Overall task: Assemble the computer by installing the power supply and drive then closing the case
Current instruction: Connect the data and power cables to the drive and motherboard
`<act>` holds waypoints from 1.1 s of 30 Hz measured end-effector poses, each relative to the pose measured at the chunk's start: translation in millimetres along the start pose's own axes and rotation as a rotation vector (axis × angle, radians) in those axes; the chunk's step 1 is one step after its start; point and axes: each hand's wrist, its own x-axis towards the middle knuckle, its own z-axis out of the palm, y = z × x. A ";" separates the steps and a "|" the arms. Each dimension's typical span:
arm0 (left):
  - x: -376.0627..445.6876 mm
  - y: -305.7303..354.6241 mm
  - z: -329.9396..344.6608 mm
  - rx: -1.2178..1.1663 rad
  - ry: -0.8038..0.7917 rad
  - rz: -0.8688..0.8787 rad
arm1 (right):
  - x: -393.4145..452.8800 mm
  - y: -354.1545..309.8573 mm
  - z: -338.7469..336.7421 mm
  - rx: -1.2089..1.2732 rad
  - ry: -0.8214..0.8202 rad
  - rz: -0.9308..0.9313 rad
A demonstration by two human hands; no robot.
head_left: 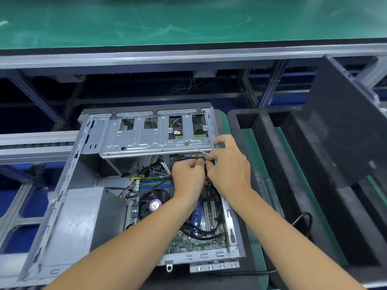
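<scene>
An open grey computer case [69,185] lies on its side with the motherboard [209,208] exposed. The grey power supply [77,222] sits in its lower left corner. A metal drive cage [134,137] spans the far end, and a drive [199,130] shows through its right-hand slots. My left hand [187,176] and my right hand [229,164] meet just below the cage's right end, fingers curled, pinching a black cable connector [206,166] between them. A thin pale strip [201,150] runs from my right fingers up towards the cage. The connector itself is mostly hidden.
A black side panel [345,126] leans upright at the right over black foam trays [272,143]. A green mat [251,155] lies under the case. A green conveyor belt [188,19] and metal rails [188,57] run across the far side. A black cable [303,218] loops at the right.
</scene>
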 end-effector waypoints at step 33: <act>-7.6 1.6 -14.5 0.113 -0.122 0.063 | -3.4 2.7 -0.3 0.067 0.015 -0.017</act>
